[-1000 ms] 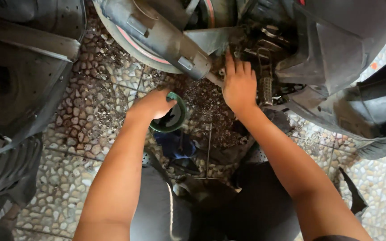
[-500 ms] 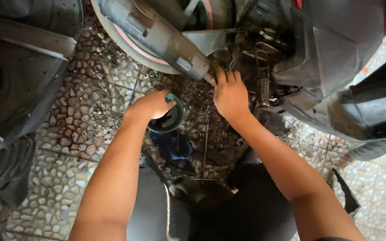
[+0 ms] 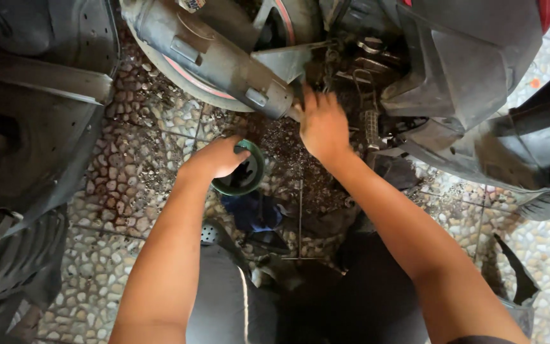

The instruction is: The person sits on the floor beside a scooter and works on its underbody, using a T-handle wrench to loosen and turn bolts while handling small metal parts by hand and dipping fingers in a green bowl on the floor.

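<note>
Partly hidden: right hand (image 3: 323, 126) fingertips are vanishing into dark engine parts (image 3: 364, 64); grip unclear.
Left hand (image 3: 219, 157): curling over the green bowl (image 3: 249, 181) rim, gripping it.
Bowl: sitting on the pebbled floor (image 3: 116, 191) below the exhaust pipe (image 3: 211, 57).

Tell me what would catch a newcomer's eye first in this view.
Two bare arms reach out from the bottom of the picture. The right hand is pressed up against the grimy underside of a scooter, just beside the end of its grey exhaust pipe at the top. The left hand rests on the rim of a small green bowl that sits on the pebbled floor in the middle.
</note>
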